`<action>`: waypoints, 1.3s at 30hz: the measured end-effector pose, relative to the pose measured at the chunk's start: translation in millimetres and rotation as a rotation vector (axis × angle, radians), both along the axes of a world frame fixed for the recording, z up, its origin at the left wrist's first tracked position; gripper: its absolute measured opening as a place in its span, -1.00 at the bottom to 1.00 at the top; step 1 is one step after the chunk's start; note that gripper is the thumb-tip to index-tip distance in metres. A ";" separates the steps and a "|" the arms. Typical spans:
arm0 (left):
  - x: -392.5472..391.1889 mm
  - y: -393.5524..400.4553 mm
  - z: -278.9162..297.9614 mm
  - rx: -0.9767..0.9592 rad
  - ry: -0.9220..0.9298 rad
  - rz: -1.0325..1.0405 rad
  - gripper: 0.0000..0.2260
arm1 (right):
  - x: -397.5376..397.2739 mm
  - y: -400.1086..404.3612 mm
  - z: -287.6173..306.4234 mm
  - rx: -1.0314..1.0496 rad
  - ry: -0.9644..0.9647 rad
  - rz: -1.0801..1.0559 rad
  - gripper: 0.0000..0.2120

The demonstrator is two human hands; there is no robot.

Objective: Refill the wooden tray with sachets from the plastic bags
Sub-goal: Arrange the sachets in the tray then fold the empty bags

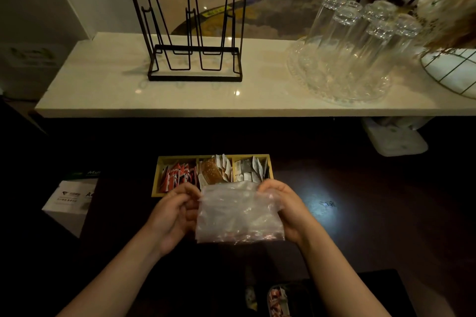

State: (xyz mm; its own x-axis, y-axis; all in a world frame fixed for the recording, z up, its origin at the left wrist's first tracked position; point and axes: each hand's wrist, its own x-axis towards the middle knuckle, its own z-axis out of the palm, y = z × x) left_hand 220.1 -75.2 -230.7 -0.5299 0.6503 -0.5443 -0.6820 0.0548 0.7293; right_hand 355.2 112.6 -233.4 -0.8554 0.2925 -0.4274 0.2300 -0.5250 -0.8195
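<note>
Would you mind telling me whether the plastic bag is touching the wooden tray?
Cannot tell. In the head view the plastic bag, held by both hands, overlaps the wooden tray near edge, hiding any gap.

Red-and-white sachets [177, 175], brown speckled sachets [211, 171] and grey-white sachets [251, 168] fill the yellow-tan wooden tray [155, 183]; the plastic bag [239, 213] is clear, the rack [192, 33] black
</note>
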 end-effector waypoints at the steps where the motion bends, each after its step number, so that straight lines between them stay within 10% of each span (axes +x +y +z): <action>1: -2.1 -0.7 0.4 -0.013 0.008 -0.028 -0.72 | -0.2 1.3 -0.9 0.047 -0.009 0.002 -0.59; 9: 1.4 -2.4 -4.2 -0.208 0.049 -0.434 -0.27 | -20.8 -3.6 -16.4 0.794 -0.008 0.102 -0.44; 16: 7.3 -8.0 -3.9 -0.188 0.065 -0.554 -0.63 | -21.3 3.5 -34.6 1.057 0.006 0.110 -0.54; 21: 7.0 -4.5 -14.5 -0.203 0.132 -0.543 -0.71 | -20.8 0.8 -28.8 0.877 -0.055 0.079 -0.49; 27: 8.3 2.6 -21.9 -0.056 0.043 -0.085 -0.88 | -15.6 -7.0 -23.9 -0.041 0.089 -0.182 -0.68; 32: 25.1 17.4 -21.6 0.021 0.132 -0.121 -0.73 | -13.8 -45.4 -35.7 0.134 0.000 0.171 -0.55; 39: 36.6 37.2 -43.3 -0.305 0.631 -0.380 -0.87 | -8.1 -65.2 -46.6 0.095 -0.146 -0.166 -0.78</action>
